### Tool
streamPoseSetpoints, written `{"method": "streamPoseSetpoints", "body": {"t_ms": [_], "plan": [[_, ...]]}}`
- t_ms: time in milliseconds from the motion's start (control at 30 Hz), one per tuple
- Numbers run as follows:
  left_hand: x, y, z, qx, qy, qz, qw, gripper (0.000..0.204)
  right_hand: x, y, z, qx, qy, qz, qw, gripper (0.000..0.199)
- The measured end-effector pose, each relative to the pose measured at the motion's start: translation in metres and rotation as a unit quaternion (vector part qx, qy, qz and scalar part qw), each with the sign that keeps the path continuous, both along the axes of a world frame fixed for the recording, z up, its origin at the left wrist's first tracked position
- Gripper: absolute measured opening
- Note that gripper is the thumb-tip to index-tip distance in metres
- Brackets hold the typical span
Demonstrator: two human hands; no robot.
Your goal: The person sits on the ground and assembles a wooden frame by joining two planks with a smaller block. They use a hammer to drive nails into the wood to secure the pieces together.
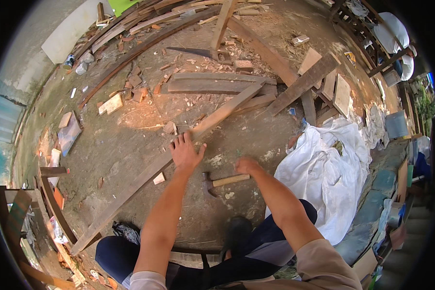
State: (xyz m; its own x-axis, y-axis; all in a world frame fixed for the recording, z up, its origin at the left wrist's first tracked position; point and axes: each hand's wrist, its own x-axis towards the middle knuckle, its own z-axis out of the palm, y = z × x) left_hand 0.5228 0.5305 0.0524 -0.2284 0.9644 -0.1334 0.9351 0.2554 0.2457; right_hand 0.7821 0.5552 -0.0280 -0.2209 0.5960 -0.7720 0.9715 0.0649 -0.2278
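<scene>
Left hand (185, 153) flat, fingers spread, on long plank (145, 176). Right hand (247, 166) curled loosely near hammer (222, 182) handle; grip unclear.

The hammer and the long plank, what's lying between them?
Head view: bare dirt floor between hammer and long plank, apart from a small wood offcut.

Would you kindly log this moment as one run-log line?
left hand: open, fingers spread on long plank | right hand: closed at claw hammer handle end, grip unclear | ground: wood scraps
</scene>
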Motion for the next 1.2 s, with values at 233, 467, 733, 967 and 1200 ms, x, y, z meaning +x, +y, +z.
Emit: {"method": "streamPoseSetpoints", "body": {"t_ms": [233,467,733,967,1200], "plan": [[-0.006,0.008,0.017,-0.057,-0.051,0.017,0.997,0.101,0.081,0.146,0.042,0.445,0.190,-0.517,0.706,0.104],[-0.021,0.014,0.018,-0.160,-0.062,0.017,0.985,0.111,0.119,0.198,0.122,0.325,0.386,-0.576,0.644,0.099],[0.008,0.064,0.042,-0.331,0.020,-0.004,0.943,0.109,0.174,0.228,0.102,0.373,0.337,-0.512,0.697,0.095],[0.053,0.110,0.016,-0.158,-0.063,0.024,0.985,0.083,0.177,0.229,0.117,0.317,0.161,-0.487,0.798,0.098],[0.053,0.110,-0.006,-0.108,-0.035,0.019,0.993,0.073,0.173,0.220,0.124,0.313,0.229,-0.429,0.816,0.104]]}}
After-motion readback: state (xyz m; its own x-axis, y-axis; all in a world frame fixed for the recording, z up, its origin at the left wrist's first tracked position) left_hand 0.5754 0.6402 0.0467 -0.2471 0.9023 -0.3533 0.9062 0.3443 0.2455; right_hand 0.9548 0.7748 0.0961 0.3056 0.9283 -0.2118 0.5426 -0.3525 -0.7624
